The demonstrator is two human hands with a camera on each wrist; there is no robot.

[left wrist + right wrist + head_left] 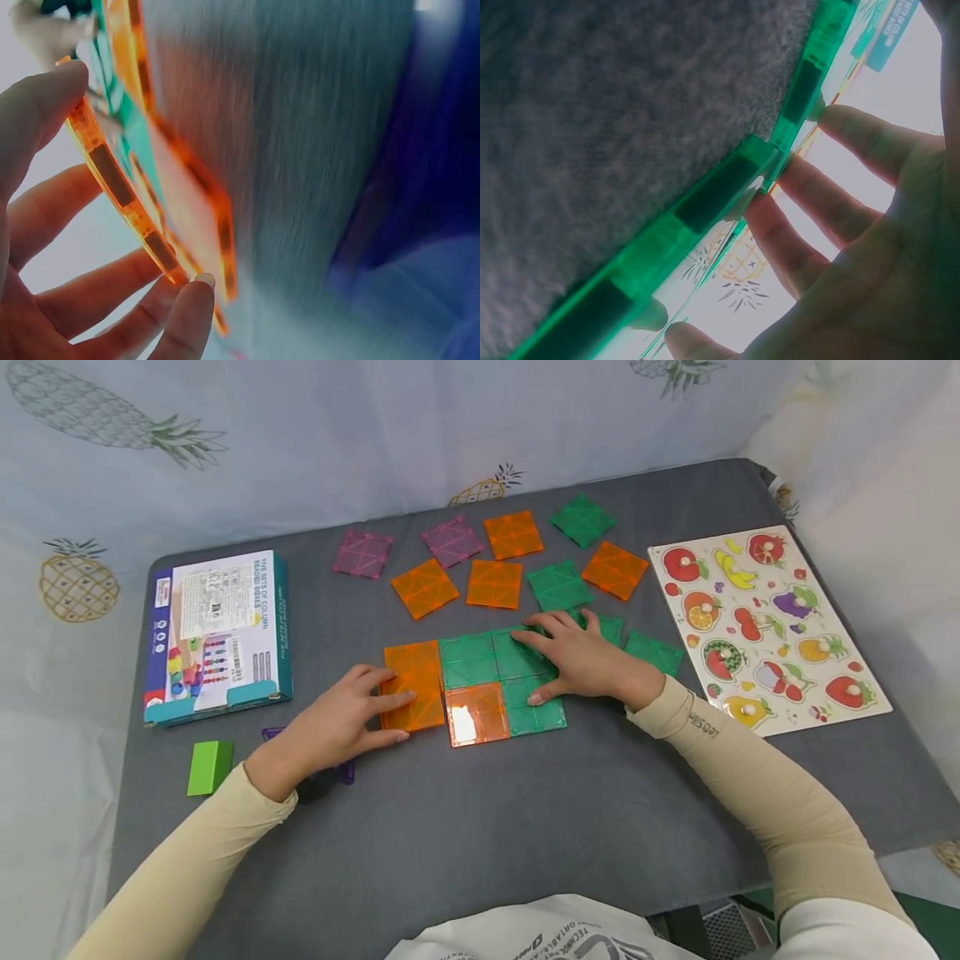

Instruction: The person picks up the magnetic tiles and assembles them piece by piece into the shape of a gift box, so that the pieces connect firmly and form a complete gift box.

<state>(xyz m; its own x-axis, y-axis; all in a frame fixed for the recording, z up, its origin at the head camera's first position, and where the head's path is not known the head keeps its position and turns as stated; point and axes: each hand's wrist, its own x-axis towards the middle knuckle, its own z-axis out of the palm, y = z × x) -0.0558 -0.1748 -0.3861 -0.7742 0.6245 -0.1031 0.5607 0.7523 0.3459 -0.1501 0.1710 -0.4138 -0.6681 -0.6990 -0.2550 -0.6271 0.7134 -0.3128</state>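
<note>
My left hand [330, 722] holds an orange translucent square tile [420, 672] at the left end of a flat group of tiles. In the left wrist view the thumb and a finger grip that tile's [112, 176] edges. Joined beside it are green tiles [467, 660] and a shiny orange tile [477, 714]. Over the right end of the group my right hand [581, 656] lies spread. Its thumb touches the lower green tile [536, 714], and its fingertips touch green tile edges [720, 184]. More green tiles are partly hidden beneath that hand.
Loose purple [362, 553], orange [494, 583] and green [582, 520] tiles lie behind the group. A boxed toy set [217, 635] and a green block [210, 768] are at left. A purple object [347, 772] is partly under the left wrist. A fruit puzzle board [768, 627] lies at right.
</note>
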